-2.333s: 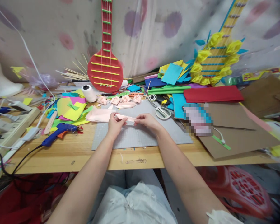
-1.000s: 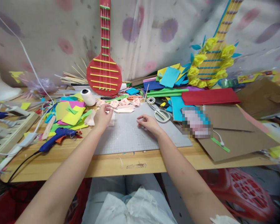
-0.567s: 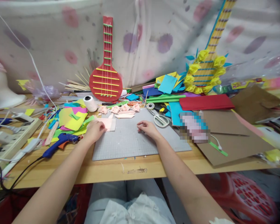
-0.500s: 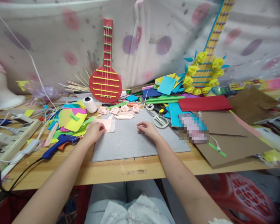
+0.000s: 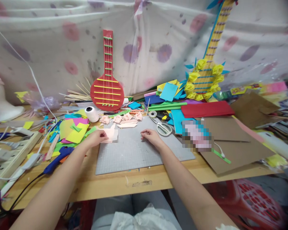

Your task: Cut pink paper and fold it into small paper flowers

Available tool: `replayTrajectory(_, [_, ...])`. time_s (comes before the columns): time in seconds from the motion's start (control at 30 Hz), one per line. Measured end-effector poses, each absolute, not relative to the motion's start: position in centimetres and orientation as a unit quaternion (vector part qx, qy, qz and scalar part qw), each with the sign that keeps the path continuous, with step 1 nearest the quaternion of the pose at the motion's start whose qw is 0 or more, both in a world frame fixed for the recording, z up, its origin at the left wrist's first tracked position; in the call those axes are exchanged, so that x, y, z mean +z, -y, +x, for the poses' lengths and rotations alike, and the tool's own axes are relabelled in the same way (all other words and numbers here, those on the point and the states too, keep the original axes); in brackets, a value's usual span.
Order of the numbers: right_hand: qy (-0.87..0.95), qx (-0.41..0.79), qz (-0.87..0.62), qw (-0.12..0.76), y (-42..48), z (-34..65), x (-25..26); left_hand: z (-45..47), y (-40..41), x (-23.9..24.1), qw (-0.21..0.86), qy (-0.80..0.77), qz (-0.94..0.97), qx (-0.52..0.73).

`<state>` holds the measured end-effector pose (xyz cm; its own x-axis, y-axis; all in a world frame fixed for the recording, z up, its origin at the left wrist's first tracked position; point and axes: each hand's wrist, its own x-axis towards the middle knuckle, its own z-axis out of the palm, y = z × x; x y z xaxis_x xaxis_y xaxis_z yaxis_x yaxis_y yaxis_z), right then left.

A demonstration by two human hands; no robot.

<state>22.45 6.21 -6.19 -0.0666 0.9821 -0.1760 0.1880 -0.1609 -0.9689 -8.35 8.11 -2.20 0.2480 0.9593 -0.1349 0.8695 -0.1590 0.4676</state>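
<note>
My left hand (image 5: 96,138) is at the left side of the grey cutting mat (image 5: 134,153), its fingers closed on the left edge of a pale pink paper (image 5: 111,134). Over the middle of the mat, my right hand (image 5: 151,137) has its fingers loosely bent and a little apart, with nothing visible in them. Several pink paper flowers (image 5: 117,118) lie along the mat's far edge, with folded pink paper strips (image 5: 127,125) in front of them. Scissors (image 5: 164,128) rest to the right of my right hand.
A blue glue gun (image 5: 59,159) and power strip (image 5: 19,153) lie left, beside coloured paper scraps (image 5: 74,131). A thread spool (image 5: 92,114) stands before a red paper instrument (image 5: 107,92). A yellow flowered one (image 5: 205,80) leans behind. Brown cardboard (image 5: 235,153) lies right.
The camera view has tilted upward a little, so the table sits lower. My left hand has moved slightly left along the pink paper, uncovering more of it. My right hand keeps its place over the mat.
</note>
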Motion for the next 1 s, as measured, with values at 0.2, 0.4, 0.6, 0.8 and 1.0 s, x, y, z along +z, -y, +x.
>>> replayTrajectory(0.2, [0.545,0.521,-0.558,0.345,-6.4,21.3,-4.0,-8.0,-8.6,-1.0,0.283,-0.615,0.718,0.165])
replayTrajectory(0.4, [0.569,0.526,-0.524,0.354,-6.7,17.4,-2.6,-4.3,-7.2,0.9,0.213,-0.625,0.734,0.159])
replayTrajectory(0.6, [0.587,0.46,-0.565,0.354,-7.5,15.4,-4.5,0.2,-5.1,-0.4,0.162,-0.567,0.785,0.189])
replayTrajectory(0.8, [0.496,0.502,-0.611,0.36,-7.7,17.8,-5.0,1.2,-3.8,-3.3,0.056,-0.486,0.841,0.229])
replayTrajectory(1.0, [0.464,0.548,-0.6,0.353,-6.8,19.6,-5.1,1.2,-3.8,-5.4,0.008,-0.452,0.858,0.244])
